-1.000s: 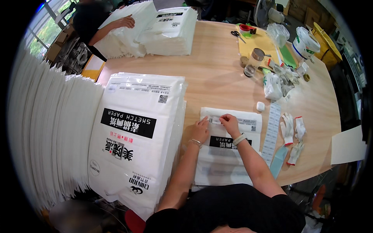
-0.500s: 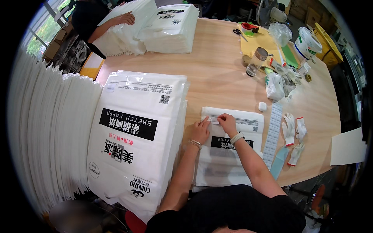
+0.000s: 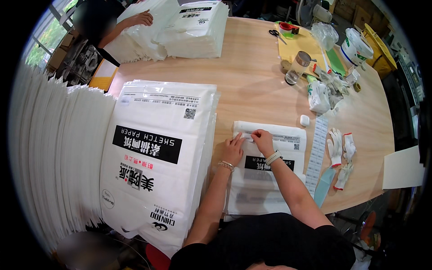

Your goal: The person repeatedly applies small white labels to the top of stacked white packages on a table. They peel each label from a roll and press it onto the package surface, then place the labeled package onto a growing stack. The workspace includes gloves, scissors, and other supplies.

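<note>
In front of me lies a stack of white printed plastic bags [image 3: 265, 191] with a black title block near its middle. My left hand [image 3: 233, 150] rests on the top bag, fingers stretched out and their tips at the left end of a small white label [image 3: 246, 136]. The right hand [image 3: 262, 141] pinches the label's right end between thumb and forefinger, close to the bag's upper left corner. Right of the stack lies a long strip of printed labels [image 3: 317, 150], its bare pale-blue backing [image 3: 324, 185] reaching toward me.
On my left stand a tall stack of larger printed bags [image 3: 153, 114] and upright white bundles [image 3: 58, 153]. White gloves [image 3: 335, 146], a white case [image 3: 304, 120], a glass jar [image 3: 297, 69] and scissors [image 3: 277, 36] lie rightward. Across the table, another person's hand [image 3: 141, 19] touches more bags.
The label's right end appears lower, nearer the bag, with both hands almost where they were. The whole view has shifted slightly. Across the table, the other person has leaned farther into view.
</note>
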`<action>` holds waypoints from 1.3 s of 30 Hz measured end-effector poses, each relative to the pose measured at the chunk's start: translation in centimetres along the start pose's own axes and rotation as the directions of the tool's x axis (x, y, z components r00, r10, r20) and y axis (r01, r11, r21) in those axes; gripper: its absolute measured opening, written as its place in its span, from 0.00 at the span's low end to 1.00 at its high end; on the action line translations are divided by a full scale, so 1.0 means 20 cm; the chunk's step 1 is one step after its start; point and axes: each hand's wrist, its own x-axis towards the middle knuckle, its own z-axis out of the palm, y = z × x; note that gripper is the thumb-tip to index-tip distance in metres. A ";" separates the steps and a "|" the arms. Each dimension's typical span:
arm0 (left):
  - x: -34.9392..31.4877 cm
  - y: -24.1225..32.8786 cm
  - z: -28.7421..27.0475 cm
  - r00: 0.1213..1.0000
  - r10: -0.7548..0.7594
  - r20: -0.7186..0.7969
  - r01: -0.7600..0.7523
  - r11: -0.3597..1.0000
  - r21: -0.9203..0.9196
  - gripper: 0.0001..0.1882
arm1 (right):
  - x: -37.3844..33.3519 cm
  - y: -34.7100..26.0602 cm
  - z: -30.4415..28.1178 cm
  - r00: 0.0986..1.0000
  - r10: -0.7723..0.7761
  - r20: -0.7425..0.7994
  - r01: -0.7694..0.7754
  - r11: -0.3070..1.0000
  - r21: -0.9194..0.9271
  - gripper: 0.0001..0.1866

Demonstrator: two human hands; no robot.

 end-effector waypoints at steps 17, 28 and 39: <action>0.15 0.06 -0.02 0.977 -0.210 0.041 0.202 0.967 0.155 0.15 | -0.16 0.21 -0.46 0.958 -0.177 -0.224 0.074 0.912 -0.402 0.15; 0.57 0.14 -0.14 0.877 -0.308 0.369 0.160 0.911 0.379 0.16 | -1.46 0.72 -1.33 0.890 0.348 -0.296 -0.420 0.878 -0.230 0.14; 0.47 0.26 -0.21 0.985 0.041 0.169 -0.120 0.864 0.489 0.08 | -1.55 0.61 -1.19 0.807 0.589 0.022 -0.546 0.733 0.405 0.17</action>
